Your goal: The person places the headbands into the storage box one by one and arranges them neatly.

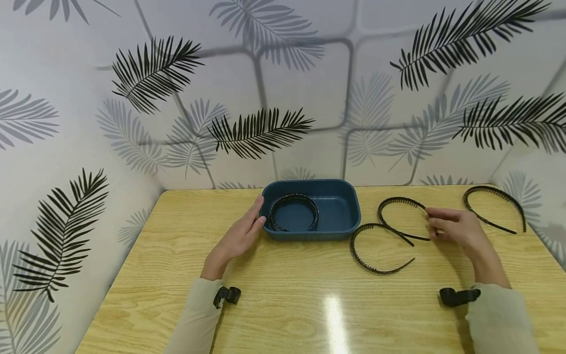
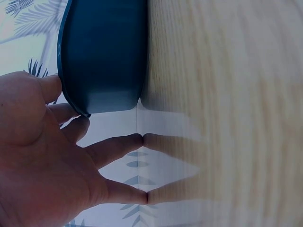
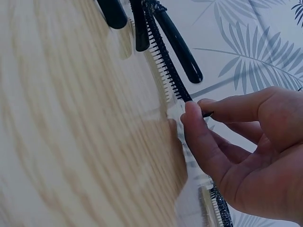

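My right hand (image 1: 455, 228) pinches one end of a black toothed headband (image 1: 398, 199) between thumb and fingertips; in the right wrist view its row of teeth (image 3: 165, 61) shows above the fingers. A second headband (image 1: 355, 250) lies just in front, its upper end crossing the held one. My left hand (image 1: 240, 233) rests against the left side of a blue rectangular bin (image 1: 340, 236), thumb at the rim. In the left wrist view its fingers are spread, two of them touching the table. Dark headbands (image 1: 316, 211) lie in the bin's left part; how many cannot be told.
Another black headband (image 1: 491, 189) lies at the far right of the wood-grain table (image 1: 283, 295), beyond my right hand. Behind the bin rises a wall (image 1: 305, 88) with a leaf pattern, which also closes off the left and right sides.
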